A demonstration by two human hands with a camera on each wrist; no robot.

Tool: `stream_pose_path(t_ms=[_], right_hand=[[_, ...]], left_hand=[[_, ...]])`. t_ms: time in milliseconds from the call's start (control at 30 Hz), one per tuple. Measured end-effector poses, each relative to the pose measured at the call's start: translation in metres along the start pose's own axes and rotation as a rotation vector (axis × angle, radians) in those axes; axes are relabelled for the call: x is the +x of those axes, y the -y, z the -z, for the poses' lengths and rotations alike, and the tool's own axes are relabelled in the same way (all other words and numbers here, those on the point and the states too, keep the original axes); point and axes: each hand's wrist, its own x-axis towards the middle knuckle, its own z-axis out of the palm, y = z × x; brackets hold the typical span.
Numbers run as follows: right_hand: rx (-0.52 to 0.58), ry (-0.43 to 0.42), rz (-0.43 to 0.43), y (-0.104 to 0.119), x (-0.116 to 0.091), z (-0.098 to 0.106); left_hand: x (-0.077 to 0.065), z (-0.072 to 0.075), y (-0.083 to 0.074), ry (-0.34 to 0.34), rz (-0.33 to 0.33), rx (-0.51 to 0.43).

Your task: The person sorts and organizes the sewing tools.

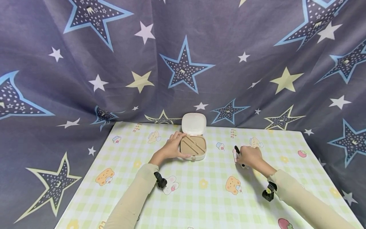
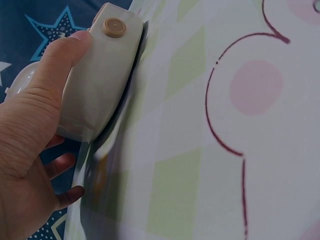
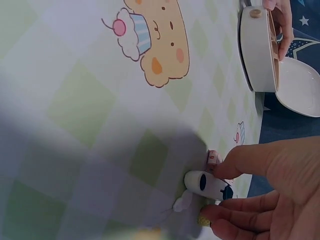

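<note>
A cream-white oval case (image 1: 198, 157) stands with its white lid (image 1: 194, 123) raised behind it. Its tan inside (image 1: 188, 149) has slanting dividers. My left hand (image 1: 171, 148) holds the case's left side. In the left wrist view, the thumb lies against the case front (image 2: 95, 90), near a round tan button (image 2: 114, 27). My right hand (image 3: 280, 185) is low over the table, thumb and curled fingers on either side of a small white cylinder (image 3: 212, 186) with dark markings. Beside it are a small pink-and-white block (image 3: 213, 157), a little white piece (image 3: 183, 201) and a yellowish piece (image 3: 204, 220) near the fingertips.
Under everything lies a green-checked tablecloth (image 1: 200, 203) printed with cartoon animals. A dark star-patterned curtain (image 1: 120, 63) hangs behind the table's far edge and at its sides. Each wrist wears a black strap-on device, such as the right one (image 1: 269, 191).
</note>
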Motion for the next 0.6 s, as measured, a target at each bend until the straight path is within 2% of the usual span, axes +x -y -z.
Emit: stream_pose_path(t_ms=[133, 600], right_hand=[[0.007, -0.002, -0.01, 0.0006, -0.0026, -0.0006], [0.022, -0.097, 0.011, 0.0027, -0.0098, -0.0098]], left_hand=[[0.0001, 0.0, -0.0003, -0.002, 0.002, -0.003], [-0.001, 0.0006, -0.0024, -0.004, 0.004, -0.007]])
